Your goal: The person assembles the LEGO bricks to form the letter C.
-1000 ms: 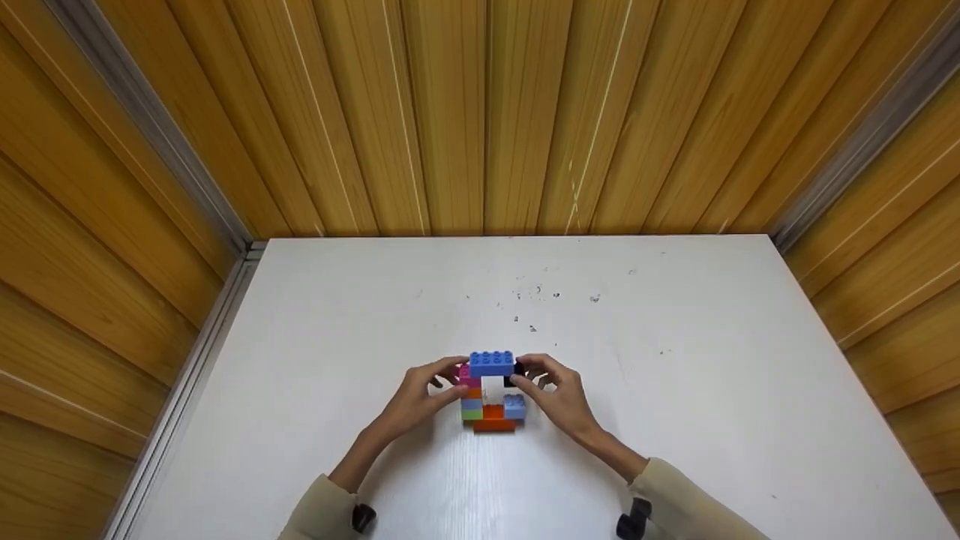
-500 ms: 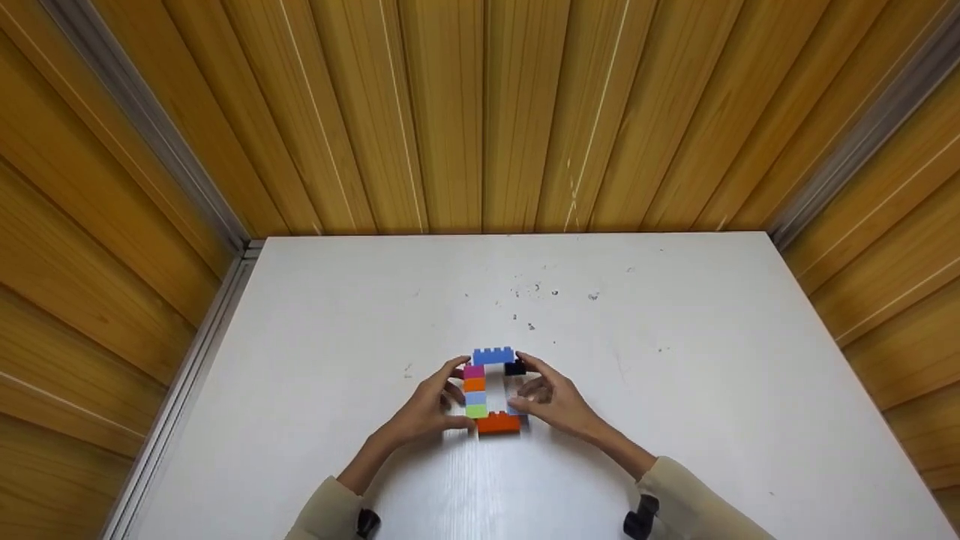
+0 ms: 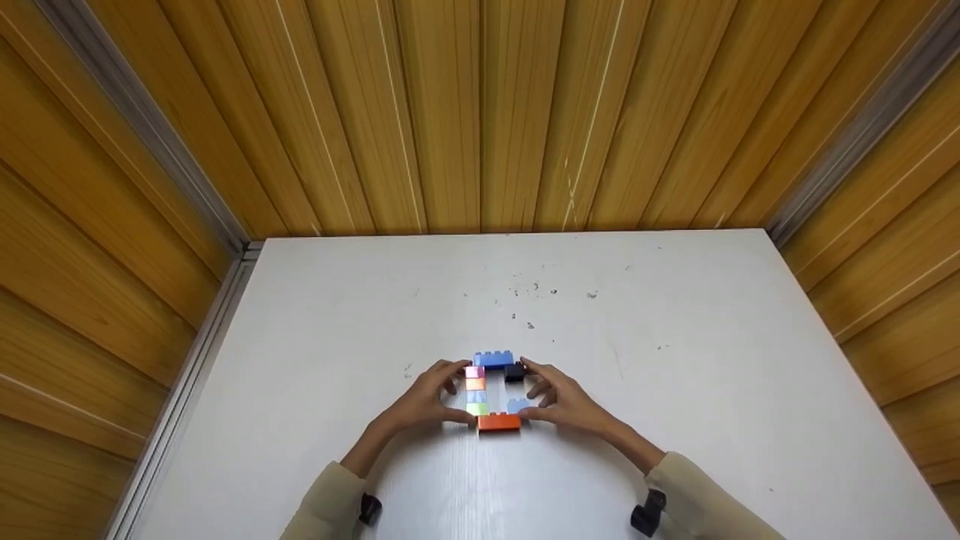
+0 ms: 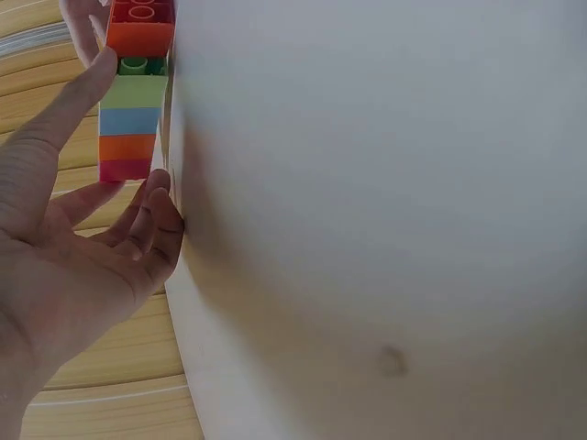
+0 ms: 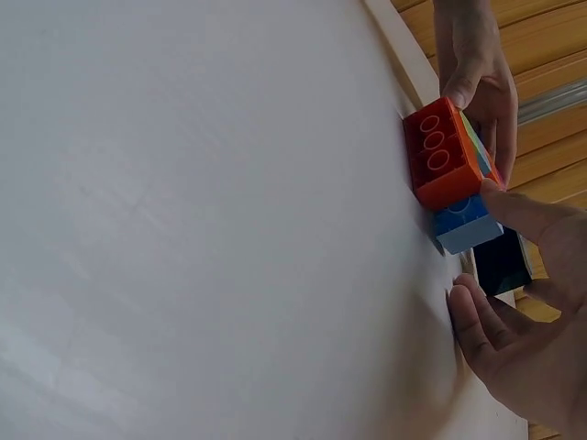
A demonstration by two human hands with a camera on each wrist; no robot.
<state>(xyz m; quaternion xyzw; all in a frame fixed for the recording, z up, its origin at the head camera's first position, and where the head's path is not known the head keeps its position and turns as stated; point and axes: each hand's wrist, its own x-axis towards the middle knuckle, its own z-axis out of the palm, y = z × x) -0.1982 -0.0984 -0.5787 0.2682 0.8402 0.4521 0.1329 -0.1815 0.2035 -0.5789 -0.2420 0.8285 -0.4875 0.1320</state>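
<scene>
A ring of toy building bricks sits between my hands in the head view, around a gap in its middle. Its near end is a red-orange brick, its far end a blue brick. Pink, orange, light blue and light green bricks form the left column. On the right are a black brick and a light blue brick, with space between them. My left hand holds the left side, thumb near, fingers far. My right hand spans the right side, thumb at the red-orange brick, index finger near the black one.
The white table carries dark scuff marks beyond the bricks. Yellow wood-look panels rise behind it and at both sides. A grey metal rail runs along the left edge.
The brick ring has tipped from showing the blue brick's studs on top to lying flatter, studs pointing away. Both thumbs have moved down toward the near red-orange end.
</scene>
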